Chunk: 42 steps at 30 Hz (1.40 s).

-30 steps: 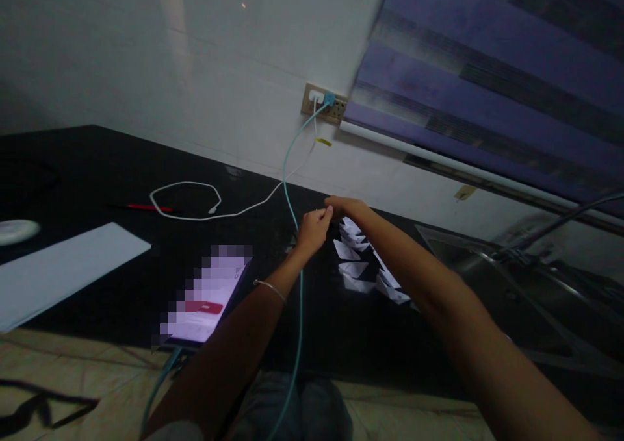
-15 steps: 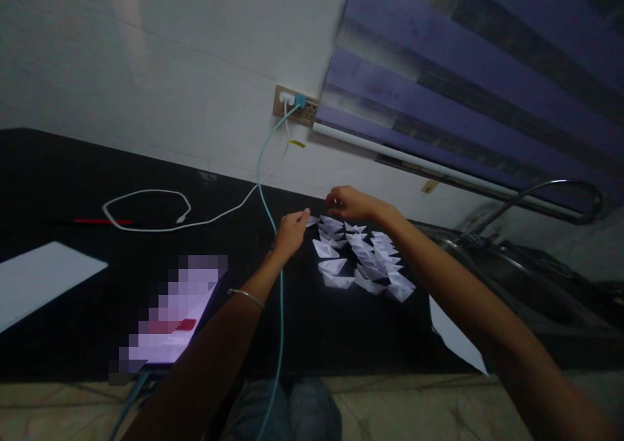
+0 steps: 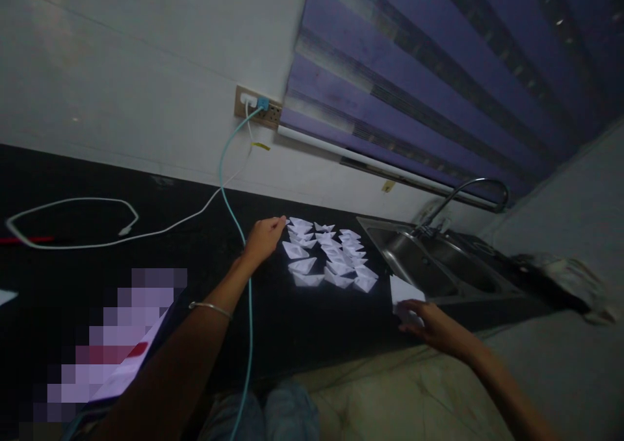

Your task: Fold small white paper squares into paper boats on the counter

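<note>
Several folded white paper boats [image 3: 336, 256] stand close together in rows on the black counter. My left hand [image 3: 263, 238] is closed at their far left corner, thumb and fingers pressed together on a paper boat [image 3: 288, 222] that shows only as a small white tip. Over at the counter's front edge, my right hand [image 3: 431, 325] reaches onto a white sheet of paper [image 3: 405, 289] right of the boats. Its fingers are curved and apart, resting at the paper's near side; part of the sheet is hidden beneath them.
A sink [image 3: 414, 259] with a curved tap [image 3: 468, 184] lies to the right. A teal cable [image 3: 250, 337] runs from the wall socket [image 3: 257, 106] past my left wrist. A lit screen [image 3: 121, 337], a white cable [image 3: 160, 233] and a red item [image 3: 29, 239] are on the left.
My right hand has moved from behind the boats to the sheet of paper at the front right. My left hand stays by the boats' corner. The view has turned to the right.
</note>
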Available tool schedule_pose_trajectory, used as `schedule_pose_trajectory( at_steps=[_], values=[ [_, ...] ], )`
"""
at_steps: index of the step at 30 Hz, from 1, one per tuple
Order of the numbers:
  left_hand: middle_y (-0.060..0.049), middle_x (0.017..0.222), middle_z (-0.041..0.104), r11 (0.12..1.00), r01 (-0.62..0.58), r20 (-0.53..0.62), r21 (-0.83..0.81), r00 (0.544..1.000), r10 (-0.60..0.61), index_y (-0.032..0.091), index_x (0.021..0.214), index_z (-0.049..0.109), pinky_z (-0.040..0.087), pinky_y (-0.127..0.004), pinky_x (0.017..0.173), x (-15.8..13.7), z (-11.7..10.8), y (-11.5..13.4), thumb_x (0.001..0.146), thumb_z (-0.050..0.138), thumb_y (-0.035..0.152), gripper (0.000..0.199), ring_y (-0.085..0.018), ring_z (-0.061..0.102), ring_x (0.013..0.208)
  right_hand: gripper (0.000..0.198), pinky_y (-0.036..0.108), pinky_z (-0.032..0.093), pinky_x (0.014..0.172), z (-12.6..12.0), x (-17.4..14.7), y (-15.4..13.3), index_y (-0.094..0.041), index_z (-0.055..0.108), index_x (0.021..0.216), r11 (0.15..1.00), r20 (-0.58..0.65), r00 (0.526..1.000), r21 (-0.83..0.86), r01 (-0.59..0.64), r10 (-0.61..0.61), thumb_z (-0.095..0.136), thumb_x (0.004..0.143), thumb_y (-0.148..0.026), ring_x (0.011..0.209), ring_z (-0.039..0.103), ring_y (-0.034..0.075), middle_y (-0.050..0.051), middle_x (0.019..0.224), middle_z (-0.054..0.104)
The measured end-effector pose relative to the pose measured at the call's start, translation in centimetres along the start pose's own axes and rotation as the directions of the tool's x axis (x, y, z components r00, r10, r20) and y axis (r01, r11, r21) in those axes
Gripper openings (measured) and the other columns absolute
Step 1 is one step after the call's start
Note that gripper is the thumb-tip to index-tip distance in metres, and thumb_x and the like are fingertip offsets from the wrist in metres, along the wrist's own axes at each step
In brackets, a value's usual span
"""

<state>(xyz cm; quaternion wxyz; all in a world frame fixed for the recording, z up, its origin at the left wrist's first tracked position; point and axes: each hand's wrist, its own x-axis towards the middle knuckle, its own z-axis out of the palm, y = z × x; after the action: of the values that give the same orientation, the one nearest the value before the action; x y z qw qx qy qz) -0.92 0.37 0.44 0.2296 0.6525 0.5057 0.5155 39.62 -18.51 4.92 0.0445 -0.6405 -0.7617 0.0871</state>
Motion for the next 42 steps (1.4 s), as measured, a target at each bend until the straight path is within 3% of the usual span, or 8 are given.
schedule_pose_trajectory(
  at_steps=[9, 15, 22, 27, 29, 35, 38, 42],
  values=[
    [0.001, 0.058, 0.054, 1.000, 0.021, 0.009, 0.006, 1.000, -0.021, 0.017, 0.065, 0.063, 0.032, -0.023, 0.055, -0.4, -0.2, 0.4, 0.092, 0.041, 0.045, 0.045, -0.015, 0.048, 0.060, 0.036, 0.042, 0.056, 0.082, 3.7, -0.9, 0.0, -0.021, 0.072, 0.105, 0.991, -0.217, 0.967, 0.009, -0.135, 0.134, 0.043, 0.087, -0.031, 0.091, 0.073, 0.031, 0.014, 0.100, 0.075],
    [0.001, 0.058, 0.055, 1.000, 0.011, 0.023, -0.005, 1.000, -0.011, 0.016, 0.065, 0.063, 0.034, -0.023, 0.057, -0.3, -0.3, 0.5, 0.091, 0.042, 0.045, 0.044, -0.015, 0.051, 0.062, 0.032, 0.040, 0.055, 0.074, 2.3, 0.1, -0.1, -0.020, 0.066, 0.106, 0.951, -0.532, 0.845, -0.234, -0.201, 0.047, 0.040, 0.091, -0.029, 0.094, 0.070, 0.030, 0.015, 0.107, 0.071],
    [0.000, 0.058, 0.056, 0.987, 0.010, 0.104, -0.162, 0.995, 0.007, 0.018, 0.063, 0.058, 0.038, -0.024, 0.056, -0.3, -0.1, 0.8, 0.087, 0.049, 0.047, 0.039, -0.015, 0.054, 0.063, 0.025, 0.037, 0.052, 0.082, -4.2, 5.2, -7.6, -0.016, 0.066, 0.100, 0.981, -0.804, 0.576, -0.196, -0.018, -0.150, 0.046, 0.094, -0.031, 0.089, 0.068, 0.026, 0.014, 0.096, 0.071],
    [0.001, 0.064, 0.056, 0.861, 0.080, 0.201, -0.503, 0.979, 0.027, 0.018, 0.080, 0.057, 0.033, -0.020, 0.043, -0.3, 0.3, 0.8, 0.088, 0.046, 0.057, 0.042, -0.011, 0.051, 0.052, 0.028, 0.030, 0.051, 0.075, -4.4, 11.5, -14.7, -0.018, 0.065, 0.100, 0.969, -0.851, 0.522, 0.081, 0.231, -0.053, 0.043, 0.096, -0.035, 0.078, 0.067, 0.021, 0.009, 0.091, 0.071],
    [-0.003, 0.079, 0.061, 0.798, 0.110, 0.258, -0.593, 0.964, 0.059, 0.017, 0.096, 0.057, 0.035, -0.018, 0.041, -0.3, 0.4, 0.9, 0.088, 0.046, 0.059, 0.044, -0.012, 0.058, 0.060, 0.030, 0.029, 0.050, 0.076, -3.2, 14.9, -16.8, -0.016, 0.063, 0.099, 0.924, -0.837, 0.548, 0.204, 0.322, -0.007, 0.042, 0.096, -0.037, 0.080, 0.066, 0.020, 0.009, 0.091, 0.070],
    [-0.003, 0.085, 0.061, 0.822, 0.086, 0.202, -0.562, 0.979, 0.036, 0.018, 0.108, 0.049, 0.035, -0.016, 0.036, -0.1, 1.3, 0.7, 0.083, 0.057, 0.058, 0.047, -0.011, 0.059, 0.057, 0.034, 0.026, 0.051, 0.071, 1.9, 22.5, -19.5, -0.014, 0.060, 0.100, 0.731, -0.622, 0.779, 0.569, 0.377, 0.083, 0.041, 0.094, -0.042, 0.086, 0.065, 0.021, 0.010, 0.093, 0.069],
    [-0.008, 0.105, 0.061, 0.865, 0.082, 0.081, -0.495, 0.996, -0.048, 0.020, 0.114, 0.043, 0.043, -0.016, 0.041, 0.0, 1.7, 0.3, 0.078, 0.066, 0.052, 0.053, -0.014, 0.065, 0.071, 0.034, 0.024, 0.052, 0.063, 3.6, 22.8, -19.6, -0.017, 0.056, 0.102, 0.601, -0.556, 0.829, 0.684, 0.414, 0.062, 0.042, 0.093, -0.046, 0.075, 0.063, 0.017, 0.006, 0.091, 0.067],
    [-0.016, 0.148, 0.036, 0.901, -0.052, -0.087, -0.430, 0.996, 0.016, 0.027, 0.137, 0.029, 0.058, -0.030, 0.077, 0.2, 1.8, -0.6, 0.070, 0.078, 0.041, 0.084, -0.028, 0.055, 0.121, 0.028, 0.024, 0.052, 0.065, 4.0, 21.5, -19.4, -0.018, 0.057, 0.099, 0.533, -0.564, 0.826, 0.702, 0.472, 0.011, 0.047, 0.092, -0.044, 0.079, 0.064, 0.016, 0.004, 0.089, 0.065]
  ],
)
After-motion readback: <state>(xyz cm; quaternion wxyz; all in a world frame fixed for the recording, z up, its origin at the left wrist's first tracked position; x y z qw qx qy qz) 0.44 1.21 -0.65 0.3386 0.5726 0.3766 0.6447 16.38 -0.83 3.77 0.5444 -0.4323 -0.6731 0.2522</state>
